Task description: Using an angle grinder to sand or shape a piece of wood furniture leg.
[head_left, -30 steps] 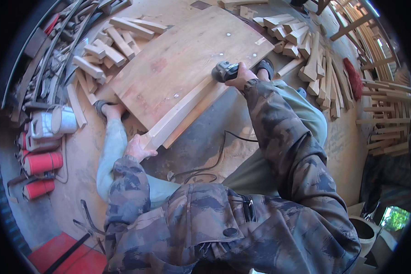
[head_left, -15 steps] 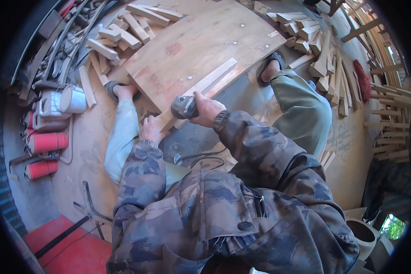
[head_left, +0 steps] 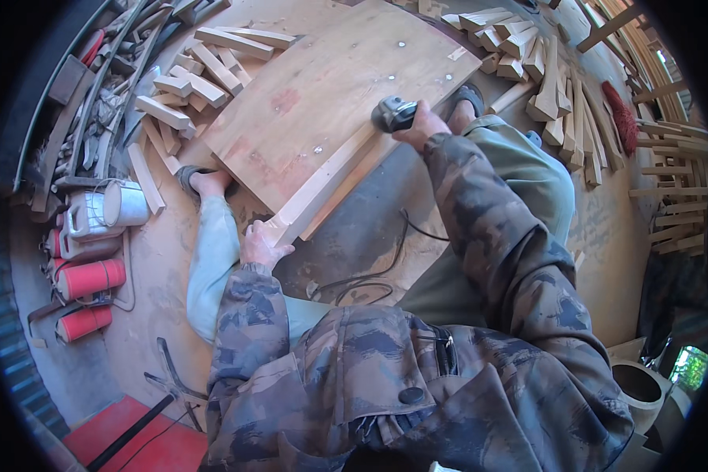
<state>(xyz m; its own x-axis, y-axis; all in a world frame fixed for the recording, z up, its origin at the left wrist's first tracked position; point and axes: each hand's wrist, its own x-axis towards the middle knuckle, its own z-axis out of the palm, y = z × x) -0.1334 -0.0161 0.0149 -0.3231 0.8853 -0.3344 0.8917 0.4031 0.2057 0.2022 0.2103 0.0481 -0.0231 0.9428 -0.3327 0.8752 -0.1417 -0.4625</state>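
Note:
My right hand (head_left: 425,127) is wrapped round a dark, round-headed angle grinder (head_left: 392,115), which sits at the far end of a pale wooden leg (head_left: 326,182). The leg lies along the near edge of a wide wooden board (head_left: 338,86). At the leg's near end, my left hand (head_left: 263,245) grips it with the fingers closed over its side. The underside of the grinder is hidden from view.
Loose wooden pieces lie in a pile (head_left: 204,75) at the far left, and tapered legs are heaped (head_left: 554,94) at the far right. A black cord (head_left: 362,282) loops between my legs. Red canisters (head_left: 93,278) and a white bucket (head_left: 126,203) stand at the left.
My right hand has moved the grinder away and to the right along the leg, from near my left hand to its far end. The left hand keeps its hold.

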